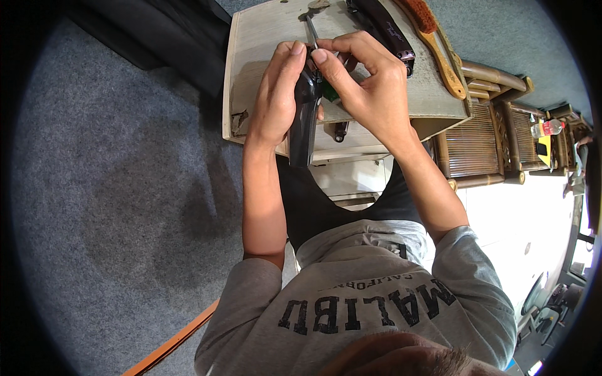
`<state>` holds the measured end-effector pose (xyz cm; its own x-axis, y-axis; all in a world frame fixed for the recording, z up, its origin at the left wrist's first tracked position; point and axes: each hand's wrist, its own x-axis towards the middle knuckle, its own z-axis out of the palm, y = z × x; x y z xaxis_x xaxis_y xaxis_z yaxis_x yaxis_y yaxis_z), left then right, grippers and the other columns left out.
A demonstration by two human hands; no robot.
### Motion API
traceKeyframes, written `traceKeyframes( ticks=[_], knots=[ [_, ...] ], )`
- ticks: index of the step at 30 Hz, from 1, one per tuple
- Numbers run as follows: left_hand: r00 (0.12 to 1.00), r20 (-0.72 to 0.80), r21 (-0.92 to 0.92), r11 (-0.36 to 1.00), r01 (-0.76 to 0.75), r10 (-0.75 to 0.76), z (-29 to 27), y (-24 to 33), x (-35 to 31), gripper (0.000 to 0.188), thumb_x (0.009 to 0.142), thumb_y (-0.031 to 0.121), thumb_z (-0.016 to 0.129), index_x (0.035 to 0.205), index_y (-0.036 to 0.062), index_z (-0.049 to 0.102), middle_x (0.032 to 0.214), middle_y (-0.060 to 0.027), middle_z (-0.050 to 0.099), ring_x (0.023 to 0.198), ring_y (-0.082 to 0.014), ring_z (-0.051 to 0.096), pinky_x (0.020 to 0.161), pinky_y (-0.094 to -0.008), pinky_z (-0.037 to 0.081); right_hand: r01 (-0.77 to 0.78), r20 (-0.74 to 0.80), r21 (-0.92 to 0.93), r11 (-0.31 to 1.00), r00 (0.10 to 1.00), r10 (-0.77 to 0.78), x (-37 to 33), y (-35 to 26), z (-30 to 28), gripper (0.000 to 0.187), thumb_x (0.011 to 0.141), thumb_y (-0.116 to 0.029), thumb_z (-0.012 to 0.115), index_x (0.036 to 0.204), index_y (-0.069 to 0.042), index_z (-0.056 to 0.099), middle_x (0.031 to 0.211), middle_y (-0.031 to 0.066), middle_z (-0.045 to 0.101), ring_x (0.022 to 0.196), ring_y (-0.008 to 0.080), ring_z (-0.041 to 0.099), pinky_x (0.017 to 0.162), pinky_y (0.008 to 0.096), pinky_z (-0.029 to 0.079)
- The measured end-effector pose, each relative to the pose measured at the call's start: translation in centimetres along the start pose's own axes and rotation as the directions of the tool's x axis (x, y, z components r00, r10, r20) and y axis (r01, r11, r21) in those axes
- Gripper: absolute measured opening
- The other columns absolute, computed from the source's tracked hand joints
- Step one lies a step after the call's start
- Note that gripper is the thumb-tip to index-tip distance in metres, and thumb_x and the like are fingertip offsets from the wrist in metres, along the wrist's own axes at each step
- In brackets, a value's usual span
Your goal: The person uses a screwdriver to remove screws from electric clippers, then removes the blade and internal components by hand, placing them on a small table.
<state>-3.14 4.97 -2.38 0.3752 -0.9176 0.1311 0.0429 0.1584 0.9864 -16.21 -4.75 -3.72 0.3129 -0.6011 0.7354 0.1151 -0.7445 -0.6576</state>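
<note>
Above the near edge of the small wooden table, a person holds a black clipper-like device upright between both hands, its lower end hanging past that edge. The left hand is wrapped along the device's left side, thumb up at its top. The right hand is pinched narrow, thumb and fingertips meeting at the device's top, where a thin metal rod sticks out over the table; I can't tell which hand grips that rod. Something green peeks out behind the device, over the table.

Just below the table's near edge sits a small dark piece, though whether in a drawer or on a shelf I can't tell. To the table's right, a bottle with a red label lies on bamboo furniture; its contents are too small to make out. On the table's far right rest a dark clipper and a wooden-handled brush.
</note>
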Motion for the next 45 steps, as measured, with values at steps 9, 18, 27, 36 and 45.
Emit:
traceKeyframes(
  ticks=[9,18,27,36,45],
  knots=[
    [1.000,-0.015,-0.014,1.000,0.004,-0.004,0.2,0.1,0.0,0.046,0.111,0.048,0.049,0.120,0.0052,0.065,0.080,-0.0045,0.065,0.053,-0.0112,0.063,0.045,-0.0250,0.053,-0.018,-0.009,0.022,1.000,1.000,0.019,-0.1,-0.1,0.0,0.023,0.090,-0.017,0.084,0.101,0.003,0.081,0.087,0.0115,0.075,0.071,0.0184,0.071,0.062,0.0308,0.055],
    [1.000,-0.003,-0.004,1.000,-0.005,0.005,0.4,0.3,0.1,0.040,0.111,0.045,0.049,0.116,0.0077,0.064,0.077,-0.0038,0.063,0.051,-0.0116,0.062,0.045,-0.0247,0.053,-0.028,-0.012,0.034,0.999,1.000,0.028,-0.2,-0.1,-0.1,0.020,0.089,-0.015,0.084,0.098,0.003,0.081,0.086,0.0115,0.076,0.071,0.0167,0.073,0.062,0.0291,0.056],
    [0.999,0.026,0.024,1.000,-0.019,0.018,0.3,0.3,0.1,0.037,0.112,0.041,0.047,0.110,0.0075,0.062,0.077,-0.0050,0.062,0.053,-0.0110,0.061,0.047,-0.0250,0.053,0.029,-0.045,0.019,0.999,0.999,-0.029,-0.4,0.0,-0.2,0.013,0.093,-0.009,0.080,0.093,0.003,0.080,0.083,0.0119,0.076,0.068,0.0181,0.074,0.059,0.0299,0.055],
    [0.998,0.060,-0.015,1.000,-0.022,0.023,0.1,0.4,0.2,0.032,0.113,0.035,0.049,0.106,0.0048,0.056,0.086,-0.0085,0.068,0.053,-0.0118,0.061,0.047,-0.0255,0.053,-0.064,-0.068,0.032,0.997,0.996,0.066,-0.2,-0.4,-0.4,0.015,0.097,-0.009,0.075,0.090,0.003,0.079,0.076,0.0118,0.075,0.064,0.0187,0.072,0.058,0.0311,0.054],
    [0.997,0.078,-0.042,0.999,-0.012,0.015,-0.1,0.3,0.0,0.044,0.112,0.042,0.043,0.118,0.0022,0.062,0.093,-0.0121,0.067,0.068,-0.0124,0.061,0.049,-0.0283,0.053,-0.224,-0.149,0.101,0.969,0.960,0.238,-0.4,0.8,-0.4,0.024,0.099,-0.018,0.075,0.093,0.004,0.079,0.074,0.0118,0.075,0.064,0.0126,0.070,0.059,0.0291,0.053]
  ],
)
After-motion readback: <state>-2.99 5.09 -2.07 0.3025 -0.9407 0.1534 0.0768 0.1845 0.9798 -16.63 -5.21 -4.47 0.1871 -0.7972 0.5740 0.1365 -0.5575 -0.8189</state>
